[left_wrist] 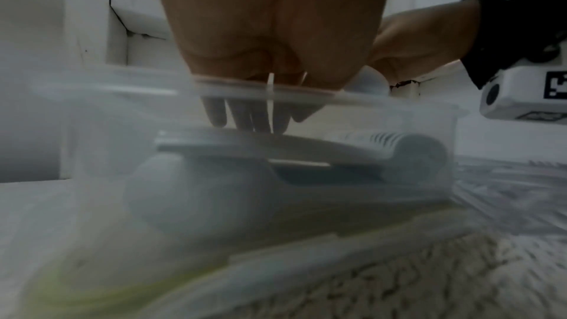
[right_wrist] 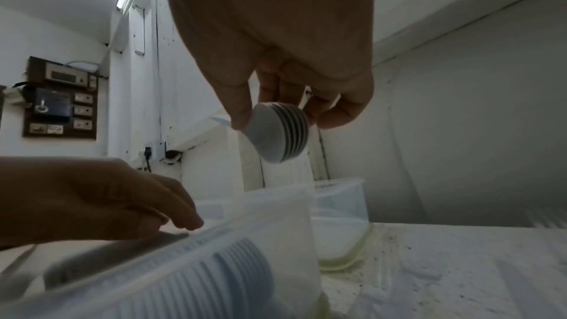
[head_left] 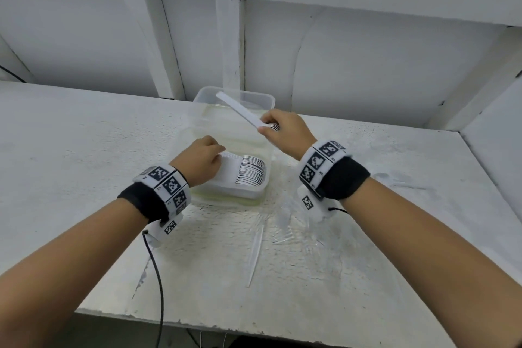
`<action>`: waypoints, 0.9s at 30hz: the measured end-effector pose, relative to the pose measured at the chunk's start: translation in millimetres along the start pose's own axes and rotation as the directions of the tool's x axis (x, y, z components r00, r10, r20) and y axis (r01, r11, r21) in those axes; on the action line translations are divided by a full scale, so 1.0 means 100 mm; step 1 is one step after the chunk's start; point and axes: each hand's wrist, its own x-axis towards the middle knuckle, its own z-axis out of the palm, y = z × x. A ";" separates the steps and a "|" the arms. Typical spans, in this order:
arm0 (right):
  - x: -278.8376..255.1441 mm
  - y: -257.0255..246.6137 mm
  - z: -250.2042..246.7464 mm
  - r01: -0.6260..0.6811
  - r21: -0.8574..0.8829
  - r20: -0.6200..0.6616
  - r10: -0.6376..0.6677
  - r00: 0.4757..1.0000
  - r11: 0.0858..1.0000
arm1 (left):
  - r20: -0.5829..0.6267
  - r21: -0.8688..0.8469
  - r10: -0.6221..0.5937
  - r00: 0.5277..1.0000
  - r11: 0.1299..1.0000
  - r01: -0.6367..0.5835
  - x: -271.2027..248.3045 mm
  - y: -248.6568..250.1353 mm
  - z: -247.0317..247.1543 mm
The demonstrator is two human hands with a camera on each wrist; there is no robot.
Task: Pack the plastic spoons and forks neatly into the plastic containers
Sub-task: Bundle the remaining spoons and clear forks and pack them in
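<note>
Head view: right hand (head_left: 285, 133) holds a nested bundle of white plastic spoons (head_left: 243, 110) above the near clear plastic container (head_left: 254, 192), long axis slanting away and left, bowls at the grip. Left hand (head_left: 202, 159) presses the handles of the packed white spoon stack (head_left: 250, 171) in that container.

Left wrist view: fingers (left_wrist: 245, 115) straight, flat on the stack, nothing clamped.

Right wrist view: thumb and fingers (right_wrist: 242, 106) pinched tight on the bundle's bowls, above the container's far end.
</note>
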 end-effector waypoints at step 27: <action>0.10 -0.14 0.66 0.238 -0.487 0.333 -0.073 0.940 0.841 | -0.291 -0.220 -0.279 0.915 0.950 0.220 0.07 -0.45 -0.33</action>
